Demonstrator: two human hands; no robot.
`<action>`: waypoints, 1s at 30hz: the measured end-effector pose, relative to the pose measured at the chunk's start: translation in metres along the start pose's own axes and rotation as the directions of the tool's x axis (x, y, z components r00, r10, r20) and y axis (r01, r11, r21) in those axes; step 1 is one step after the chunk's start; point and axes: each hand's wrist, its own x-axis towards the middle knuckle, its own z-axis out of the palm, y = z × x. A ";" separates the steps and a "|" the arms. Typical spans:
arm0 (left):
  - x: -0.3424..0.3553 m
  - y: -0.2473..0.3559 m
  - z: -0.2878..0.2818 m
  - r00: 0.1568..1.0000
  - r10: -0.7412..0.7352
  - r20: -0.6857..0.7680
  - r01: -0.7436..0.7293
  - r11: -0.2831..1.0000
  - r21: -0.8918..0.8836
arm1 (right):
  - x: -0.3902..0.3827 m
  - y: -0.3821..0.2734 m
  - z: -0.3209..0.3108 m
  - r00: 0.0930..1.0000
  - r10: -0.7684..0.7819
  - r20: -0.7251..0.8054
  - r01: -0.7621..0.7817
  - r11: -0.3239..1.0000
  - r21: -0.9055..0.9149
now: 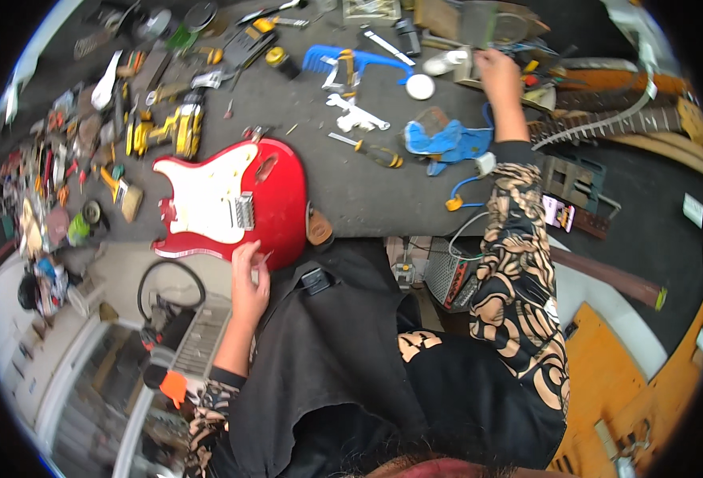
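Observation:
A red electric guitar body [284, 187] with a white pickguard [200, 187] lies on the dark bench at centre left. My left hand [248, 275] is at its near edge, fingers curled together; a small thin pale thing seems to show at the fingertips, too small to name. My right hand [500, 78] reaches far out to the back right, over a small open box [469, 70] among loose tools. Its fingers are bent and drawn together, and what they hold, if anything, is hidden. A white bottle [445, 62] lies just left of that hand.
Left of the guitar stand a yellow drill [168, 131] and a brush [128, 199]. A screwdriver [375, 154], wrench [357, 111], blue rack [351, 60] and blue cloth [451, 139] lie mid-bench. Guitar necks [614, 121] and a metal vise [572, 187] are at the right.

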 end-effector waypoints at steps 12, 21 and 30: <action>0.132 0.021 -0.018 0.987 0.135 -0.090 -0.154 0.951 -0.267 | -0.156 -0.206 -0.038 0.796 -0.315 0.516 -0.115 0.760 0.640; 0.268 0.001 -0.021 0.745 0.639 0.192 -0.658 0.751 0.055 | -0.181 -0.277 0.089 0.722 -0.573 0.387 0.160 0.683 0.712; 0.266 -0.011 -0.019 0.768 0.541 0.342 -0.544 0.833 -0.097 | -0.157 -0.279 0.113 0.576 -0.665 0.475 0.084 0.626 0.775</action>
